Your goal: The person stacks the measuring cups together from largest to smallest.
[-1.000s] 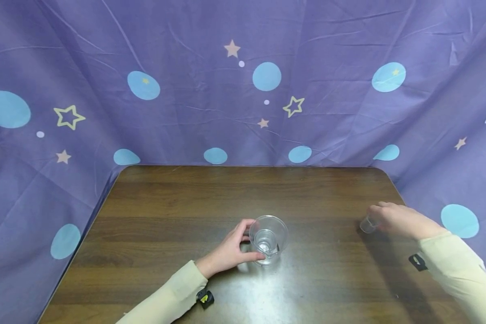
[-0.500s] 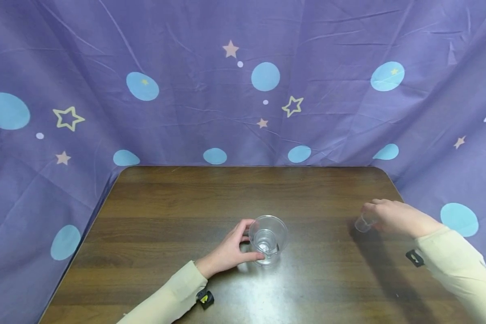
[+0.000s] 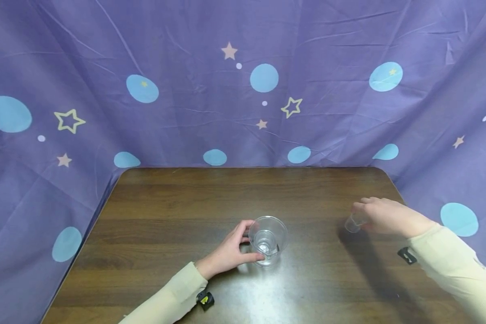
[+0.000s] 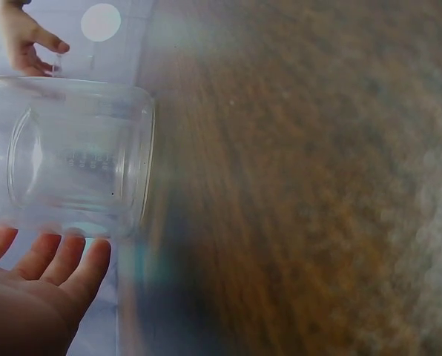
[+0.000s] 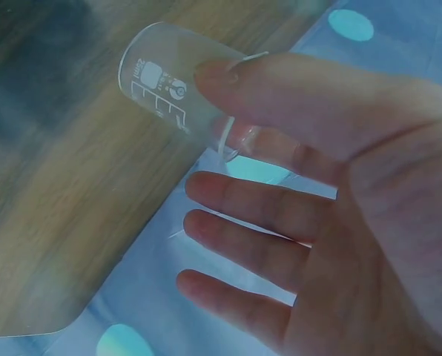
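My left hand (image 3: 231,252) curves its thumb and fingers around a large clear glass beaker (image 3: 282,236) that stands upright near the middle of the table. Inside it a smaller clear outline with printed marks shows, which looks like a second beaker (image 4: 87,163) nested in the first. Over on the right, my right hand (image 3: 382,217) pinches a small clear beaker (image 3: 352,224) near its rim between thumb and index finger. White print, with a scale and 25 ml, is on the small beaker (image 5: 158,89). Its other fingers (image 5: 243,248) stretch out away from the glass.
A brown wood-patterned table (image 3: 178,198) carries the glassware. Behind and at both sides hangs a purple curtain (image 3: 186,90) with blue ovals and stars. Light glares off the table just in front of the large beaker.
My right hand has shifted left with the small beaker, a short way across the table. The left hand and the large beaker stay where they were.
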The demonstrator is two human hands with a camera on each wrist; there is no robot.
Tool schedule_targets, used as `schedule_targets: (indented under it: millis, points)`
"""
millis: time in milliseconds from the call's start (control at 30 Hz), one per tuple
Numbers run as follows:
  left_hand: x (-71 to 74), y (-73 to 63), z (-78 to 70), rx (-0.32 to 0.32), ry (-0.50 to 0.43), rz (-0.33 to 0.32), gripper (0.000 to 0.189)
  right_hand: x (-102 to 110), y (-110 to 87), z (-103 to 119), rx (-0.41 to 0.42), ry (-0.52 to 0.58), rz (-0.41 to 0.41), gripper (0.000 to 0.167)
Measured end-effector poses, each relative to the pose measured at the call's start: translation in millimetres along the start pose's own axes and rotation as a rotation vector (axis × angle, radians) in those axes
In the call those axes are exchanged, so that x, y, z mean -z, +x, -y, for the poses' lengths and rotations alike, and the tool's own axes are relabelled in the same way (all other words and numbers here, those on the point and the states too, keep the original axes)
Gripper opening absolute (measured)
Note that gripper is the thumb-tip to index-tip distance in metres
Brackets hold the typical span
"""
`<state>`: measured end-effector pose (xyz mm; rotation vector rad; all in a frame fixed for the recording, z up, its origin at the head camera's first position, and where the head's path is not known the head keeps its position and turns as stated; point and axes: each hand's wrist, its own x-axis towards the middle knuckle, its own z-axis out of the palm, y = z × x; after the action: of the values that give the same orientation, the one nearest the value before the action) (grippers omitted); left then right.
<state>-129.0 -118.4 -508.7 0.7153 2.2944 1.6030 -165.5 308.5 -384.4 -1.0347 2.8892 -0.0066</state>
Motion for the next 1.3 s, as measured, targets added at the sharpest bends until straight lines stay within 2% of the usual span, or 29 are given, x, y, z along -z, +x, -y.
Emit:
schedule_targets:
  millis: [233,567,900,1300]
  points:
    - [-2.1,0.1,-1.0,0.03,-0.007,-0.001,0.082,6.4,5.0,11.1,0.008,-0.049,0.002,0.042]
    - [-2.3,0.4,1.2,-0.003,0.006,-0.001,0.081,15.2,10.5,23.4,0.096,-0.068,-0.067,0.04]
    - [-2.4,0.6,0.6,0.017,0.006,0.012,0.082,21.9,15.7,41.8,0.118,-0.088,-0.061,0.04]
    - [0.6,1.9,-2.0,0.023,0.011,0.012,0.082,32.6,36.8,66.8,0.152,-0.129,-0.066,0.04]
